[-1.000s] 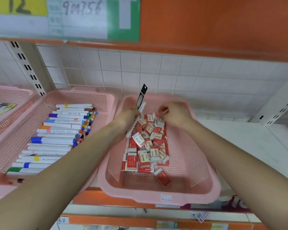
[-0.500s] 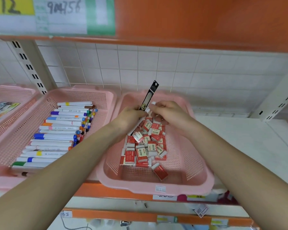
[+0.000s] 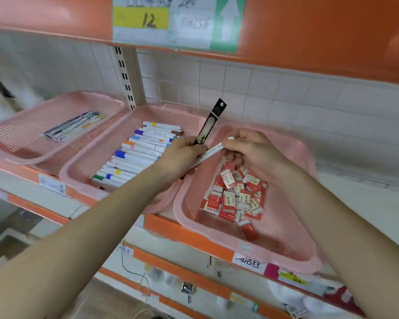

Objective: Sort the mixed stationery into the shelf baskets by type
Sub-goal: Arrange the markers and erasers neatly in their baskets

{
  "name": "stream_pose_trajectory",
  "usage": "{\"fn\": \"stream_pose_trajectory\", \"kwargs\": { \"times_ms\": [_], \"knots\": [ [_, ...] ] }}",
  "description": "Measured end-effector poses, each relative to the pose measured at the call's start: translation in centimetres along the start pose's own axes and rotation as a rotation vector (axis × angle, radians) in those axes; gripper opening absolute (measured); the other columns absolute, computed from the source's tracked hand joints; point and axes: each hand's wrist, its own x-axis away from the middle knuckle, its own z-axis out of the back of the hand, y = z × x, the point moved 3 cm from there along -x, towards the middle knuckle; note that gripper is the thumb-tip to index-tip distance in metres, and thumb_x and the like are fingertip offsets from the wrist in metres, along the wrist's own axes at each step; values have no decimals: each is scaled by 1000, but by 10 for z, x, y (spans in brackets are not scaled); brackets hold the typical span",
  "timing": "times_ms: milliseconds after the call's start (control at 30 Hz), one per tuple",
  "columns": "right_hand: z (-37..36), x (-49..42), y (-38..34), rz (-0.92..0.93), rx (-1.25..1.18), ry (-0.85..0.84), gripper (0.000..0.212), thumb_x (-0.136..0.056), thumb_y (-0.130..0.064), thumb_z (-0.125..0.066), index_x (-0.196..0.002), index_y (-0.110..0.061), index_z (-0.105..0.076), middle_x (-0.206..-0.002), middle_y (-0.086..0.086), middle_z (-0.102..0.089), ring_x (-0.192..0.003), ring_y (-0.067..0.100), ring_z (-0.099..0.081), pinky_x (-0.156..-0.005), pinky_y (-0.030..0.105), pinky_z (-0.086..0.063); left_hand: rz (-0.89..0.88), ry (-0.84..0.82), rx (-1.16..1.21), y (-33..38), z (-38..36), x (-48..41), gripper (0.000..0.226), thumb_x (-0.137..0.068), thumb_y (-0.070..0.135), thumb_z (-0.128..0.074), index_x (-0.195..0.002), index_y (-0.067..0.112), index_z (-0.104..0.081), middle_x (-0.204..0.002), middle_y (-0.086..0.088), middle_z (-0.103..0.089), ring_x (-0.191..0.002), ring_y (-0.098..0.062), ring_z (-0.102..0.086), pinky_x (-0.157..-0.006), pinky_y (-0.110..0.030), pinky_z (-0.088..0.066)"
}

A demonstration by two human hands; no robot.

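Nearest, both forearms reached in over the shelf's orange front edge (image 3: 187,233), on which three pink baskets sat side by side. Towards the right end stood the eraser basket (image 3: 286,231), its red-and-white erasers (image 3: 235,196) heaped in the middle and back, one lying apart near the front rim. Over its back left corner the two hands met. The left hand (image 3: 180,157) had its grip clenched round a black carded pack (image 3: 213,120), which stood up steeply out of the fist, and a white marker (image 3: 209,154) ran slantwise across the same fingers. The right hand (image 3: 258,153) pinched that marker's far end, its grip closed on it, probably to settle the marker into the left hand or draw it free; which one could not be told. Neither item belonged among erasers, so both were likely being lifted out as strays. Just left, touching that basket, the marker basket (image 3: 97,157) held markers (image 3: 136,157) laid in parallel rows, the natural home for the white one. Farther left, a third basket (image 3: 21,137) carried a few packaged pens (image 3: 74,126), perhaps where the carded pack should go. Behind ran white wall tiles, and overhead hung a shelf label (image 3: 148,19) marked 12.
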Motion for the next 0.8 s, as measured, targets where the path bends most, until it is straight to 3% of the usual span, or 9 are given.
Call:
{"fn": "stream_pose_trajectory", "kwargs": {
  "times_ms": [100, 267, 433, 567, 800],
  "knots": [
    [-17, 0, -6, 18, -21, -7, 3, -93, 0, -60, -94, -2, -58, -71, 7, -69, -56, 9, -59, -47, 18, -42, -20, 4, -4, -7, 22, -2, 23, -94, 15, -57, -71, 13, -56, -55, -1, -46, -42, -15, -43, -36, -19, -27],
    [-52, -10, -10, 32, -63, 64, 17, -91, 8, -55, -80, -6, -56, -67, 10, -68, -58, 15, -59, -47, 18, -42, -30, -27, 115, -30, 73, -12, 24, -97, 16, -55, -74, 14, -60, -57, -3, -50, -38, -9, -43, -35, -16, -27],
    [-98, -27, -3, 111, -68, 200, 27, -85, 7, -61, -70, -16, -61, -65, 13, -65, -57, 19, -55, -51, 21, -42, 69, -38, 259, -56, 142, -34, 28, -97, 40, -49, -80, 19, -57, -62, 3, -56, -52, -13, -48, -43, -22, -33],
    [-138, -44, 0, 166, 32, 263, 29, -85, 7, -63, -76, -20, -68, -61, 3, -67, -54, 11, -56, -53, 16, -44, 85, -33, 381, -69, 190, -47, 15, -100, 27, -44, -94, 17, -53, -61, 6, -58, -50, -12, -53, -40, -20, -37],
    [-173, -63, 1, 156, 156, 357, 17, -90, 3, -64, -86, -15, -65, -68, -7, -72, -60, 2, -60, -60, 15, -46, 47, -16, 281, -85, 244, -47, 21, -99, 12, -43, -81, 13, -53, -55, 1, -56, -47, -13, -52, -42, -26, -46]
  ]
}}
